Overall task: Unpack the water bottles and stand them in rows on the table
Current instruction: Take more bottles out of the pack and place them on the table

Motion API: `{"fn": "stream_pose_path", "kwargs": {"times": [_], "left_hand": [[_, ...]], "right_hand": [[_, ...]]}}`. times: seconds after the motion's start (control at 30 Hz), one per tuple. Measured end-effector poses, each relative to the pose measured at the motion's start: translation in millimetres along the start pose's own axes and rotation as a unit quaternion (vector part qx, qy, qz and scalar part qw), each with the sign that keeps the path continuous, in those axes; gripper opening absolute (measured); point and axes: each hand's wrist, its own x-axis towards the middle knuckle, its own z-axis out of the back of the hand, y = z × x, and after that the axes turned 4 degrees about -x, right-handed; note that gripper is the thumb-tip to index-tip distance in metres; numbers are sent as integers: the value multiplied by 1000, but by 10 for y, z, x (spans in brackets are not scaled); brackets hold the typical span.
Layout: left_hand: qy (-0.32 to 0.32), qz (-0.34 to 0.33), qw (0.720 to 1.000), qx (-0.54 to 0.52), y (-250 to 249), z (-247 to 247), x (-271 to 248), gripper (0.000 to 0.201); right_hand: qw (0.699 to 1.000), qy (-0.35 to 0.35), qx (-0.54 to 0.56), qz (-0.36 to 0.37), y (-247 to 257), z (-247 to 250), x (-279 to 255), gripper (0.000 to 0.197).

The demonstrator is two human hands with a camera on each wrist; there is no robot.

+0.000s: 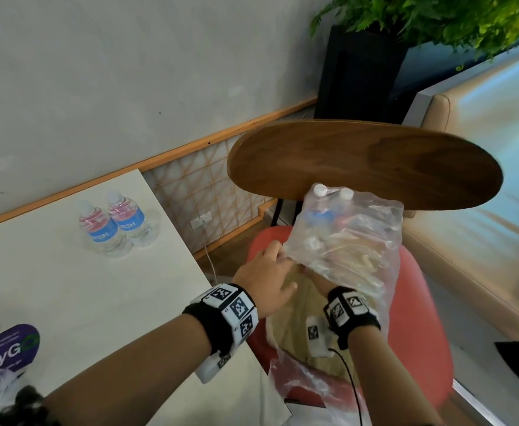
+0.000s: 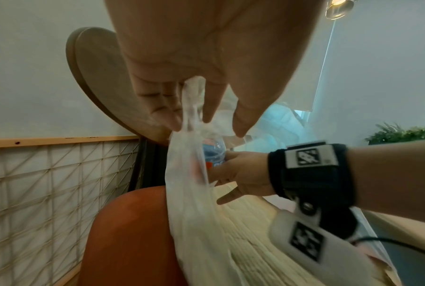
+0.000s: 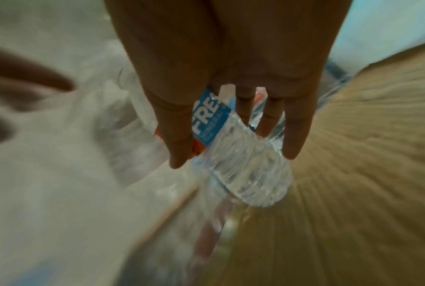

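My left hand (image 2: 182, 92) pinches the torn wrap (image 1: 353, 241), my right hand (image 3: 231, 106) grasps a bottle (image 3: 245, 170) inside — I risk clinging film snagging it, spilling the rest off the chair (image 1: 421, 318).

I read "ESH" in white on the blue label of each of the 2 bottles (image 1: 115, 224) standing on the table (image 1: 52, 287), left of centre in the head view. "ayG" shows in white on a purple pack (image 1: 12, 344) at the lower left edge. In the right wrist view, "FRE" is legible on the blue label of the bottle (image 3: 241, 158) at centre frame; the smaller print beneath is too blurred.
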Motion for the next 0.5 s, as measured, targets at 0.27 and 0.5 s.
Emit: {"fn": "stream_pose_path", "kwargs": {"times": [0.27, 0.5], "left_hand": [[20, 46, 999, 20, -24, -87, 94, 65], [-29, 1, 999, 45, -124, -51, 262, 51]], "right_hand": [[999, -13, -22, 28, -487, -349, 196, 32], [987, -14, -153, 52, -19, -26, -150, 34]]}}
